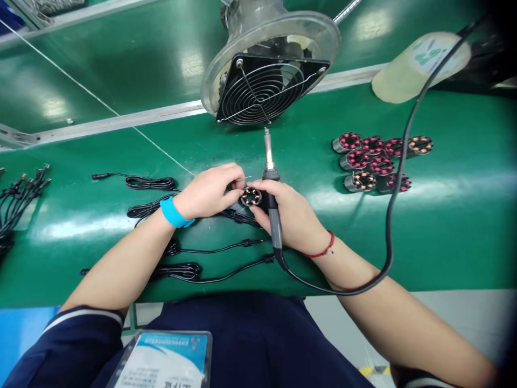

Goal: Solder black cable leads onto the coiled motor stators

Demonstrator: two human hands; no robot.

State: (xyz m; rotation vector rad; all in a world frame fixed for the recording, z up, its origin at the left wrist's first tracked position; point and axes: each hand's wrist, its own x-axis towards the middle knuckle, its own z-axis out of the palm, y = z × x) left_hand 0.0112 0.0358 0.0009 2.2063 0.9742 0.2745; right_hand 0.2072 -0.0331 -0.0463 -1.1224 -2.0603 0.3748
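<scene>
Head view — left hand [214, 189] apparently pinches coil ring [245, 197], right hand [297, 215] grasps it and soldering iron [271, 175].

I'd call this an electronics assembly workshop: green tabletop [448, 226], soldering iron [275, 223], a hood with a caged fan [260, 94], wire-wound metal rings [381, 165] grouped together, coiled black cables [183, 271].
</scene>
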